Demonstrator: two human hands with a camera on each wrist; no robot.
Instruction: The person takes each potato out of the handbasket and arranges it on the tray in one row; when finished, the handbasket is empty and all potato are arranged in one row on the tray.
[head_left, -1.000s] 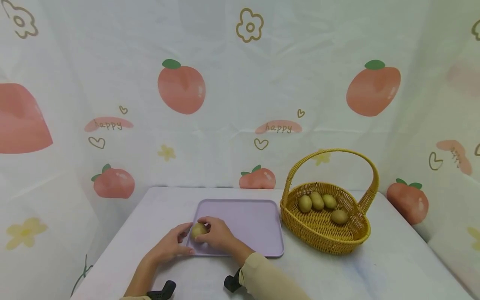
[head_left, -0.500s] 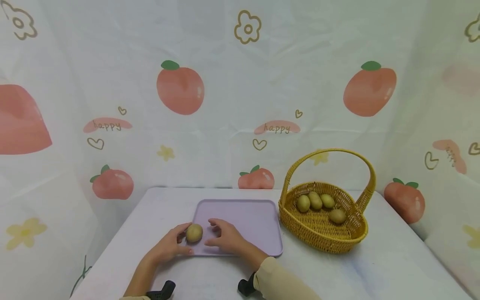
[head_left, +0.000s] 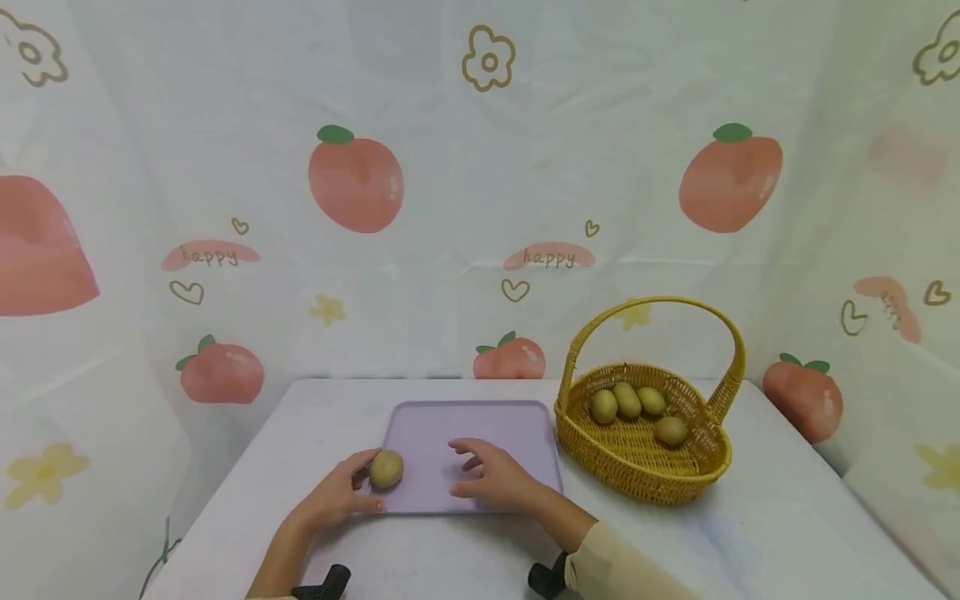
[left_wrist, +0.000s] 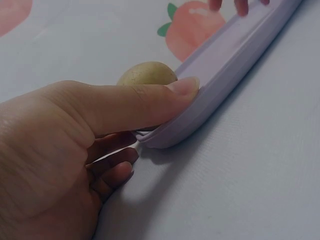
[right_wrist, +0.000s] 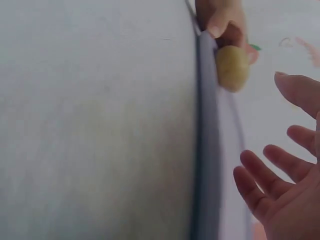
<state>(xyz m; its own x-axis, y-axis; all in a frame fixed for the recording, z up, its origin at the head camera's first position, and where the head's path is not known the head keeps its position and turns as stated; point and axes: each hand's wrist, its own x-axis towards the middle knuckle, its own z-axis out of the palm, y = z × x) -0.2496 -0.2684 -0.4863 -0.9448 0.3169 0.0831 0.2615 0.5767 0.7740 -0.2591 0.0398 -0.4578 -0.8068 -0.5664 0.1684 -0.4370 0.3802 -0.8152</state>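
Left hand sits at the tray's near-left corner, thumb curled over the rim, fingers tucked under the edge, clamped on the tray. The kiwi stands on the tray just past that thumb, long axis roughly upright. Right hand hovers fingers spread, holding nothing, with the kiwi off to its left, clearly apart – the left is nearer

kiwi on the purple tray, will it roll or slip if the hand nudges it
The kiwi looks oval and rounded, so it would probably roll sideways on the flat tray. The raised rim beside it, where the left hand grips, would likely stop it. Its matte brownish skin suggests little slipping.
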